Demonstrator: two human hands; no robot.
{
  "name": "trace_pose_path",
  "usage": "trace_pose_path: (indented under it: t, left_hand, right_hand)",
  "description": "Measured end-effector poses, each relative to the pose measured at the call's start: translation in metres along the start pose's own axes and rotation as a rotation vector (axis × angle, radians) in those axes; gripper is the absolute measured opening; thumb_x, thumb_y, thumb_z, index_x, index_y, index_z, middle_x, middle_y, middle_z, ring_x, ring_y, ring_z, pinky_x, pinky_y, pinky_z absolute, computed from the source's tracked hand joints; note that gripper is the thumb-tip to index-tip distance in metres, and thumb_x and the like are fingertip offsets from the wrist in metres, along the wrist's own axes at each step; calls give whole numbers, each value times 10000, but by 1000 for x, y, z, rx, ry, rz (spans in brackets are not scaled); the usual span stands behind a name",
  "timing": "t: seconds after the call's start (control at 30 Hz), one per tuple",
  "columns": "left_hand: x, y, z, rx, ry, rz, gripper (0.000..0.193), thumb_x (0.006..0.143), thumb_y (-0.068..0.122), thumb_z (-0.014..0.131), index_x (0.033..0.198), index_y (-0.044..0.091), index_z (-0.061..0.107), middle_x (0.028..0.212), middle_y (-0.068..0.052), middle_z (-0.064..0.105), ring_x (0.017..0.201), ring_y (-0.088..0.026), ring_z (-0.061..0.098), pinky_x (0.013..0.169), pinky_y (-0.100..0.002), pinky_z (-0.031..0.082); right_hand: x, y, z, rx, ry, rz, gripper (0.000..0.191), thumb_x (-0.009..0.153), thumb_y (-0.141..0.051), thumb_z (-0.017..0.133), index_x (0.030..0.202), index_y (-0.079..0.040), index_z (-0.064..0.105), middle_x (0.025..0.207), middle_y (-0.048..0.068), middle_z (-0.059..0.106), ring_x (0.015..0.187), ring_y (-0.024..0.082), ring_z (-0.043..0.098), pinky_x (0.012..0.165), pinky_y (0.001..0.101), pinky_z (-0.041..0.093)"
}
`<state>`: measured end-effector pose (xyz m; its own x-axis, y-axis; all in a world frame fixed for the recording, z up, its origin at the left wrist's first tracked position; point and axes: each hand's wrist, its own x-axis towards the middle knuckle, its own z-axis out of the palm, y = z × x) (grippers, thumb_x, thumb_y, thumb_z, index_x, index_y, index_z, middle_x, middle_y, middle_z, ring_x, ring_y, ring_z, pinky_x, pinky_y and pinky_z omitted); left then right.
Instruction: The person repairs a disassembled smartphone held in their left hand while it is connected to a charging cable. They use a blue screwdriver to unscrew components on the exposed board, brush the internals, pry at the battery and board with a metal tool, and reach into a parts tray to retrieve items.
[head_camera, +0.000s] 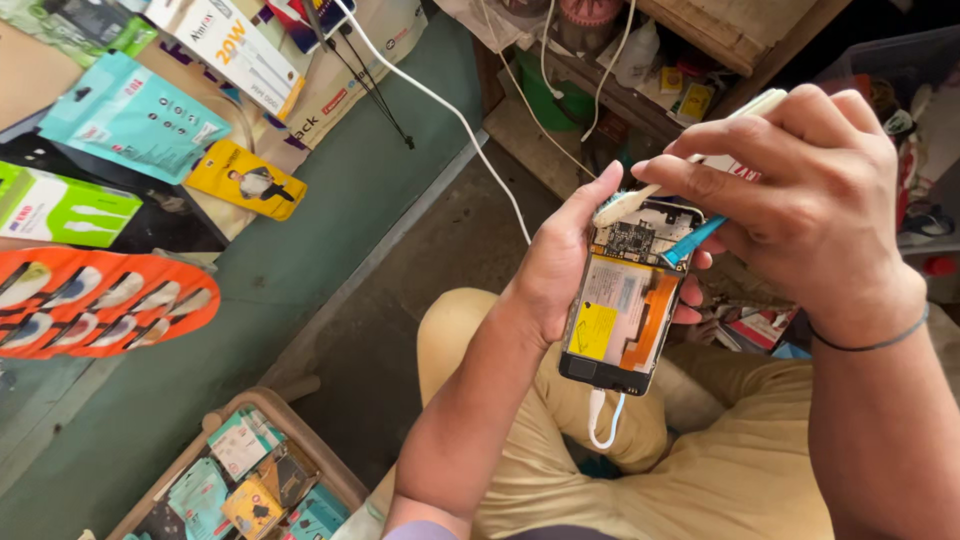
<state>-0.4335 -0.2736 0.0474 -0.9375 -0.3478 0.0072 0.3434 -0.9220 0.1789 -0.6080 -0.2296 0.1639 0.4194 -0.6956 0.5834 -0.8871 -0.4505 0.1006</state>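
My left hand (560, 265) grips an opened phone (625, 300) from its left side, back cover off. A green circuit board shows at the top, a battery with a yellow sticker and an orange flex strip below. My right hand (805, 200) holds a white toothbrush (700, 155) with its bristle head pressed on the board's upper left corner. A blue tool (692, 242) also pokes out from under my right fingers onto the board. A white cable loop (603, 420) hangs from the phone's bottom edge.
A green counter (300, 270) at left carries packaged phone accessories: a teal pouch (130, 115), a yellow pack (245, 180), an orange card of several earbuds (95, 300). A wooden tray (250, 475) of packets sits bottom left. A white cable (450, 110) runs toward cluttered shelves (640, 60).
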Motion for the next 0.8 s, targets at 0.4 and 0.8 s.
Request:
trace_pose_path:
  t: [0.4, 0.8]
  left_hand:
    - [-12, 1, -61, -9, 43, 0, 757, 1190, 607, 300, 1294, -79, 605, 1182, -251, 689, 941, -384, 726, 896, -515, 608]
    - [-17, 0, -74, -39, 50, -4, 760, 1174, 619, 294, 1326, -57, 606, 1178, -249, 692, 937, -393, 728, 877, -514, 614]
  right_hand:
    - [-20, -2, 59, -43, 15, -87, 289, 675, -177, 781, 947, -265, 826, 987, -100, 721, 751, 133, 560, 686, 299, 418]
    - [-25, -2, 71, -25, -1, -108, 189, 764, -186, 772, 933, -259, 817, 991, -101, 718, 774, 132, 560, 680, 319, 417]
